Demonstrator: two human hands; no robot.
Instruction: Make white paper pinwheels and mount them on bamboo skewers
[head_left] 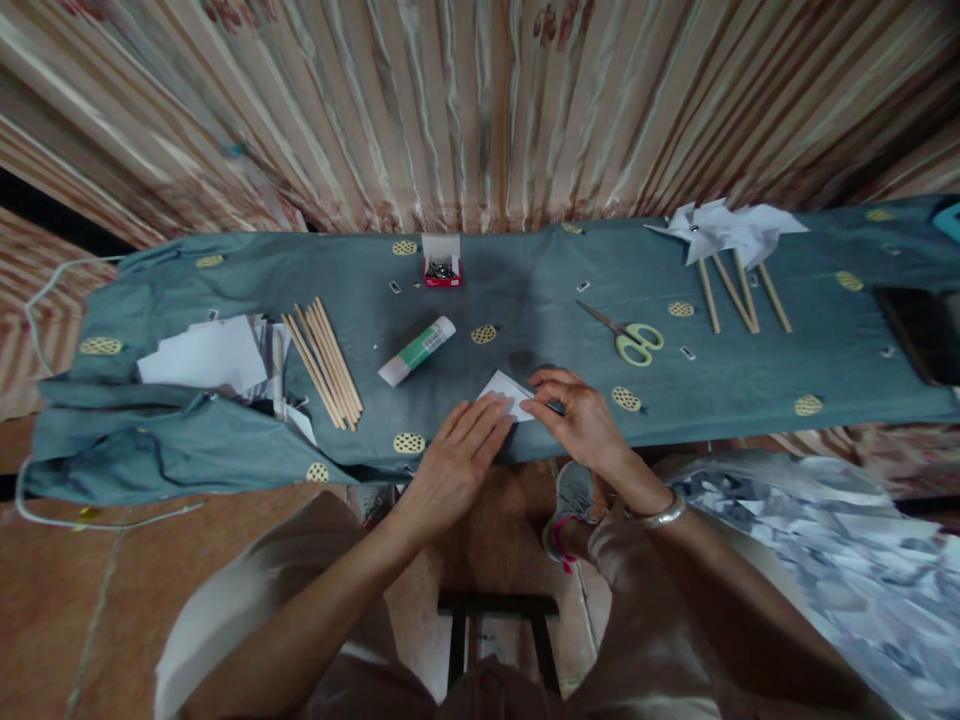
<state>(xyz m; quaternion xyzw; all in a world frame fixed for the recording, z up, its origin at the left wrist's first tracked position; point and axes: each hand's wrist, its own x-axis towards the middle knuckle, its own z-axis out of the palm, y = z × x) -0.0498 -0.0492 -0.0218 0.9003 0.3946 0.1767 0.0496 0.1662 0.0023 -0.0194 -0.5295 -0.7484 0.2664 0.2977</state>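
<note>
A small folded piece of white paper (pixel 508 388) lies near the front edge of the cloth-covered table. My left hand (pixel 463 450) rests on it from the left, fingers stretched out flat and close together. At the paper's right corner, my right hand (pixel 576 415) pinches the edge between thumb and fingers. Just beyond my left hand is a green and white glue stick (pixel 417 350), lying at a slant. Scissors (pixel 628 336) with light green handles lie to the right, past my right hand.
A red and white box of small metal pins (pixel 442 268) stands at the back. On the left are white paper sheets (pixel 206 357) and several wooden sticks (pixel 324 365). White paper pinwheels (pixel 724 232) on sticks lie at the right, near a dark phone-like object (pixel 919 330).
</note>
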